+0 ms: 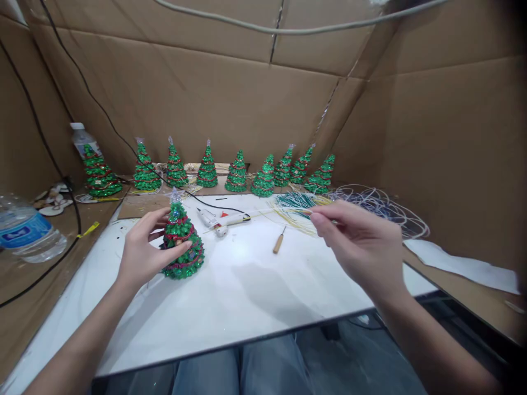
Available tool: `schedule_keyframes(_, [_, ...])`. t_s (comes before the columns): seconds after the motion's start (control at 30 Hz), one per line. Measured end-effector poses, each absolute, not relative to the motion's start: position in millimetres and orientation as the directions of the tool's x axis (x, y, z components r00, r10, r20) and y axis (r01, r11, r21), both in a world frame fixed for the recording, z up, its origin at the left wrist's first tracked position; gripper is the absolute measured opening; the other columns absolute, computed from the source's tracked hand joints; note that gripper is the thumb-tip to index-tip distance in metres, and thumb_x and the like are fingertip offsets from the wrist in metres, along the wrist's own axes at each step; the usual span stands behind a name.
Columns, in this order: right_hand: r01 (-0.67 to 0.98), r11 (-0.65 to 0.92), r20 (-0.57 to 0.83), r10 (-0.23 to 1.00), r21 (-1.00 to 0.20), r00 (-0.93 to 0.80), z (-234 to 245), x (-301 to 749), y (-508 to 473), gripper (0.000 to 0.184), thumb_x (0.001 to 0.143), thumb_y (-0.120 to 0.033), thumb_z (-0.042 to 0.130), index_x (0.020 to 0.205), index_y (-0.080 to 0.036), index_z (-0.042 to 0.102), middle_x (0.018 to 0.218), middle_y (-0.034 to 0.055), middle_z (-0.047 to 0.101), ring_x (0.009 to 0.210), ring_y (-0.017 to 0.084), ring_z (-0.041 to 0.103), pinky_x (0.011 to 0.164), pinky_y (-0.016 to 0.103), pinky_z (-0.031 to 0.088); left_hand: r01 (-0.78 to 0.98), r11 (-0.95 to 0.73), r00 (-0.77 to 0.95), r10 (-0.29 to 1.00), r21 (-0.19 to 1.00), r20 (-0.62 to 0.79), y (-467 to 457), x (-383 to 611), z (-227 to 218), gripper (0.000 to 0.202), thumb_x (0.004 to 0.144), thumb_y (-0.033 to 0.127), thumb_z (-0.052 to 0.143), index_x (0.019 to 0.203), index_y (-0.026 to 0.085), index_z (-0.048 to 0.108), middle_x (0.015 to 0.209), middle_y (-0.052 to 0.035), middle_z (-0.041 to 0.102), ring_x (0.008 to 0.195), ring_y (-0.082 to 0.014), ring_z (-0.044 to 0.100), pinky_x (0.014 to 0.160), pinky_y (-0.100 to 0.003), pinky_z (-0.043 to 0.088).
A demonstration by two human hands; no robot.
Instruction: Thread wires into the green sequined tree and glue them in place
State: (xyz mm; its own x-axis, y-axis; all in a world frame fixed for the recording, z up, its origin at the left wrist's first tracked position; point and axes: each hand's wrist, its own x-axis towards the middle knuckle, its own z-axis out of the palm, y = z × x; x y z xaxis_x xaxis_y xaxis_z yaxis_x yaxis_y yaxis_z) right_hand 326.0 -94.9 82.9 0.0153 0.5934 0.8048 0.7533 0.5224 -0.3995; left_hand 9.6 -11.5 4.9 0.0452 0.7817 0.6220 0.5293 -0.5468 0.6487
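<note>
My left hand [150, 247] is wrapped around a small green Christmas tree [187, 255] with red garlands and a clear star on top. The tree stands upright on the white board, at its left. At the right, my right hand [356, 241] is raised above the board, with thumb and forefinger pinching a thin pale-yellow wire [263, 213]. The wire stretches leftward, its far end close to the tree but apart from it. Between the hands lie a white glue gun [222, 221] and a wooden-handled awl [279, 243].
Several similar trees [236, 173] line the back by the cardboard wall [206, 82]. Coiled wires [379, 208] spread at the right rear, near a white paper sheet [461, 263]. Water bottles [28, 230] and a black cable [78, 203] are on the left.
</note>
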Motion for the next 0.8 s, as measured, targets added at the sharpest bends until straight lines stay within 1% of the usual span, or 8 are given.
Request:
schedule_keyframes(0.07, [0.749,0.559,0.82,0.572,-0.356,-0.037,81,317,-92,0.009,0.085,-0.017,0.063,0.082,-0.022,0.07,0.073,0.0003,0.068,0.064,0.011,0.059,0.048,0.023,0.041,0.518,-0.556,0.052,0.779,0.651,0.625,-12,10,5,0.064,0.064,0.039,0.083,0.121,0.021,0.06,0.102,-0.0041,0.066,0.088,-0.0191,0.067,0.076,-0.033,0.063])
schedule_keyframes(0.13, [0.737,0.583,0.82,0.568,-0.343,-0.068,79,311,-86,0.011,0.085,-0.015,0.063,0.082,-0.022,0.07,0.074,-0.0001,0.069,0.064,0.01,0.059,0.048,0.022,0.042,0.505,-0.561,0.054,0.779,0.656,0.625,-12,10,6,0.064,0.064,0.037,0.083,0.121,0.021,0.06,0.103,-0.0044,0.066,0.088,-0.0189,0.067,0.076,-0.032,0.063])
schedule_keyframes(0.33, [0.698,0.603,0.792,0.605,-0.385,-0.086,73,302,-67,0.011,0.086,-0.016,0.062,0.079,-0.02,0.07,0.073,0.0001,0.07,0.063,0.01,0.061,0.047,0.02,0.044,0.494,-0.547,0.053,0.795,0.676,0.605,-13,10,8,0.064,0.063,0.034,0.083,0.12,0.018,0.06,0.102,-0.0053,0.067,0.089,-0.0192,0.067,0.076,-0.031,0.062])
schedule_keyframes(0.43, [0.7,0.603,0.795,0.601,-0.383,-0.084,70,302,-63,0.011,0.085,-0.016,0.063,0.08,-0.021,0.07,0.075,0.0001,0.07,0.063,0.009,0.06,0.047,0.02,0.044,0.498,-0.541,0.052,0.799,0.678,0.6,-13,10,8,0.062,0.062,0.031,0.083,0.119,0.018,0.061,0.101,-0.0053,0.067,0.088,-0.0188,0.066,0.076,-0.03,0.061])
schedule_keyframes(0.57, [0.718,0.593,0.804,0.589,-0.366,-0.077,69,303,-59,0.01,0.086,-0.017,0.063,0.081,-0.02,0.07,0.075,0.0003,0.07,0.064,0.009,0.06,0.047,0.02,0.044,0.5,-0.538,0.052,0.801,0.679,0.596,-14,11,8,0.063,0.062,0.032,0.083,0.119,0.018,0.061,0.102,-0.0056,0.067,0.089,-0.019,0.066,0.076,-0.03,0.06])
schedule_keyframes(0.7, [0.732,0.61,0.827,0.551,-0.303,-0.117,70,302,-56,0.01,0.086,-0.015,0.062,0.082,-0.02,0.07,0.074,0.0003,0.069,0.066,0.01,0.06,0.047,0.021,0.044,0.504,-0.537,0.054,0.802,0.677,0.595,-14,11,10,0.062,0.062,0.031,0.083,0.118,0.018,0.062,0.1,-0.0055,0.067,0.089,-0.0194,0.066,0.075,-0.03,0.06])
schedule_keyframes(0.8, [0.742,0.637,0.856,0.487,-0.21,-0.176,71,302,-57,0.012,0.085,-0.009,0.062,0.082,-0.02,0.068,0.074,0.0005,0.068,0.061,0.009,0.057,0.048,0.023,0.043,0.509,-0.534,0.053,0.802,0.675,0.595,-15,11,11,0.062,0.062,0.031,0.083,0.119,0.018,0.061,0.101,-0.0056,0.067,0.09,-0.0197,0.066,0.075,-0.03,0.06])
